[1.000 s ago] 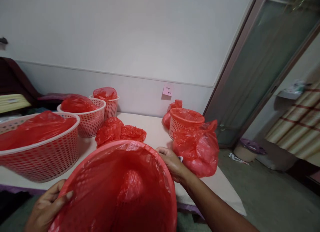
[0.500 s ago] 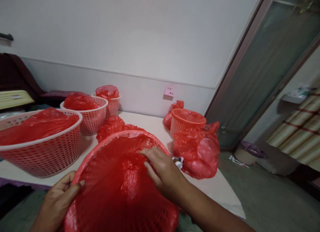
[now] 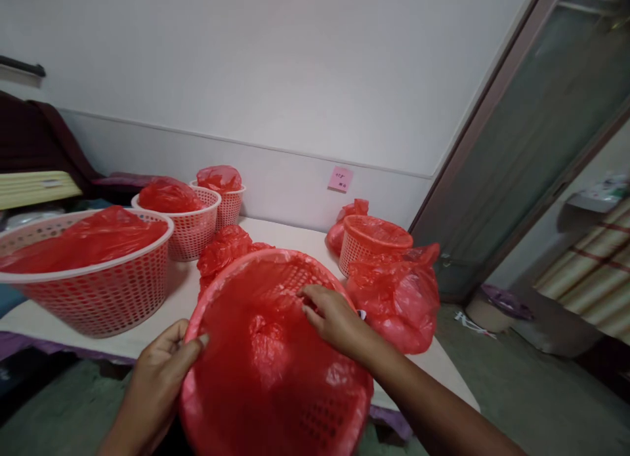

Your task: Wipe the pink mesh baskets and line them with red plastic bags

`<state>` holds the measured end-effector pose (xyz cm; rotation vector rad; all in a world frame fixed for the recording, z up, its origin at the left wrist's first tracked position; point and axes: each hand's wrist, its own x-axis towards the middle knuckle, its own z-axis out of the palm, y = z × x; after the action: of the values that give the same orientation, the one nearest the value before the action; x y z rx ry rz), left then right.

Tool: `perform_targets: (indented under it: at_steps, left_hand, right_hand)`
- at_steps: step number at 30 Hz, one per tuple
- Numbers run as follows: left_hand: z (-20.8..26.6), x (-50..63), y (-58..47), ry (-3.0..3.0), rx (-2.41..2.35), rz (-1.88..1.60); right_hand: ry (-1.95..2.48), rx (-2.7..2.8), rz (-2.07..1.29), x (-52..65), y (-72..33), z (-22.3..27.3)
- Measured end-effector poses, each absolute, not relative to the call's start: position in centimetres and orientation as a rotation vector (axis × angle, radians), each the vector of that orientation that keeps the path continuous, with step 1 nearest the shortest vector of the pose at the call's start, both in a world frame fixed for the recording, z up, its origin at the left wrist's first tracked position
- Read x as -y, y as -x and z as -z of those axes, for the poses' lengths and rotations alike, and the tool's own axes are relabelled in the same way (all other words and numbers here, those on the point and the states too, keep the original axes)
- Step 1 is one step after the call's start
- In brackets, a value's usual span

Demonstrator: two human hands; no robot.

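Note:
A basket [image 3: 354, 390] lined with a red plastic bag [image 3: 231, 377] is tilted with its mouth toward me, in front of the table. My left hand [image 3: 160, 377] is closed around its left rim, the thumb over the bag's edge. Inside the mouth, near the upper right wall, is my right hand [image 3: 335, 318]. Its fingers are loosely bent and apart from the thumb, with the tips at the crinkled film; no firm hold shows. Bunched red film shows deeper in the basket.
Baskets with red bags stand at left: a large one [image 3: 113, 292], a middle one [image 3: 194, 233] and a small one [image 3: 229, 207]. A crumpled red bag [image 3: 224, 249] lies behind mine. At right are a lined basket [image 3: 357, 246] and a full red bag [image 3: 403, 305] on the white table [image 3: 443, 384].
The lined basket and both hands have shifted right in view. The right hand's fingers, stretched out before, are now more bent inside the basket. My left hand keeps its hold on the rim.

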<state>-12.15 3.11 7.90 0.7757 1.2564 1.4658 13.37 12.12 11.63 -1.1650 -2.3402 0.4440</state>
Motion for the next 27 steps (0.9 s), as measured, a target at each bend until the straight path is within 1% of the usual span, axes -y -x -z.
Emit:
perform_targets:
  at_steps: [4, 6, 12, 19, 21, 24, 27]
  left_hand:
    - [-9.1, -7.0, 13.1, -0.687, -1.109, -1.519]
    - [-9.8, -9.3, 13.3, -0.666, -1.04, -1.551]
    - [-11.0, -13.3, 12.3, -0.676, -0.984, -1.54]
    - [-9.6, -11.0, 13.1, -0.702, -1.013, -1.547]
    - [-8.8, -9.7, 13.9, -0.704, -1.061, -1.552]
    - [-7.9, -8.1, 14.9, -0.66, -1.182, -1.536]
    - [-7.2, -7.1, 15.2, -0.619, -1.218, -1.506]
  right_hand:
    - [0.987, 2.333, -0.632, -9.6, -14.7, -14.7]
    - [0.933, 2.382, -0.657, -9.0, -15.4, -15.3]
    - [0.987, 2.527, -0.275, -10.3, -16.7, -13.3]
    - [1.063, 2.542, 0.034, -8.1, -16.3, -11.4]
    - [1.071, 2.563, 0.049, -6.7, -15.7, -11.4]
    - [1.039, 2.547, -0.066, -5.1, -15.0, -11.6]
    - [0.908, 2.455, -0.149, -4.3, -14.7, -11.7]
